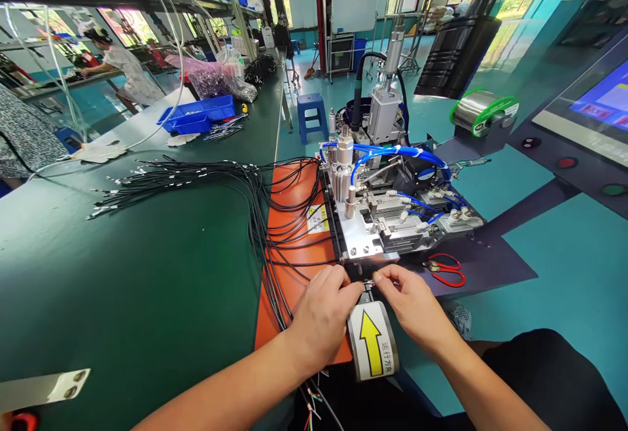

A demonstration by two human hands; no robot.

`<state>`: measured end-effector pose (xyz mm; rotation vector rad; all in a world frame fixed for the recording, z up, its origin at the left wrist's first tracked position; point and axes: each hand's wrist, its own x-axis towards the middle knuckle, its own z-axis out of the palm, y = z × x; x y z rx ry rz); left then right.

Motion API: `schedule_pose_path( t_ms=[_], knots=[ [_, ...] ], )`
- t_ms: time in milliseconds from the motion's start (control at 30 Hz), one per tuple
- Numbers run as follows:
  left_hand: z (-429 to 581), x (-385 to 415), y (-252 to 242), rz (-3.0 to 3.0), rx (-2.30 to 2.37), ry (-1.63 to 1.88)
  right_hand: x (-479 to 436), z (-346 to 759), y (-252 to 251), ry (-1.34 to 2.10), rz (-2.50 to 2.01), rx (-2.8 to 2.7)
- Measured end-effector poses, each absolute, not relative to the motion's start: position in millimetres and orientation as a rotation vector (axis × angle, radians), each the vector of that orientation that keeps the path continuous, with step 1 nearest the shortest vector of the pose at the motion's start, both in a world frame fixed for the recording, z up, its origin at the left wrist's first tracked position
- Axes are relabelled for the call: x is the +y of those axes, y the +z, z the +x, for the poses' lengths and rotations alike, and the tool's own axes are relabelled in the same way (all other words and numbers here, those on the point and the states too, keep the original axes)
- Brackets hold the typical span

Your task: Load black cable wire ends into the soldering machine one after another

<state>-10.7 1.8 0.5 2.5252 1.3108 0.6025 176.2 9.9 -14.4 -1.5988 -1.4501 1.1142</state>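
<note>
At the front end of a metal soldering machine (360,238), my two hands meet over its feed track. My left hand (324,310) is closed in a pinch on the end of a black cable; the fingers hide most of it. From the right, my right hand (412,300) pinches the thin coloured wires (370,283) at that cable end. Just below the fingertips is a white label with a yellow arrow (371,346) on a rounded part. Several black cables (255,202) run over an orange board (289,222) left of the machine.
Red-handled cutters (445,269) lie on the dark plate at right. A solder spool (483,112) and a control panel (583,137) stand beyond. Blue bins (196,114) rest on the green table (196,274). Loose stripped cable ends (310,405) hang near my lap. Another person (128,68) works far left.
</note>
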Motion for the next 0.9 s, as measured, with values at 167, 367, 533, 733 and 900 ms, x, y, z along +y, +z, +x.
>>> schedule_pose_path(
  t_ms=[167, 367, 533, 733, 900],
  knots=[
    [-10.1, 2.3, 1.9, 2.523, 1.291, 0.627, 5.6, 177.4, -15.5, 1.116, -1.602, -1.385],
    [-10.6, 1.4, 4.0, 2.552, 1.304, 0.645, 3.9, 172.6, -12.9, 1.184, -1.568, -1.406],
    [-15.3, -0.1, 11.6, 2.630, 1.344, 0.529, 3.1, 170.7, -16.4, 1.110, -1.568, -1.477],
    [-17.8, -2.2, 16.2, 2.666, 1.429, 0.407, 4.7, 171.1, -18.3, 1.152, -1.591, -1.464],
    [-17.6, -2.7, 20.7, 2.653, 1.441, 0.338, 10.2, 172.8, -20.5, 1.185, -1.617, -1.434]
  ],
)
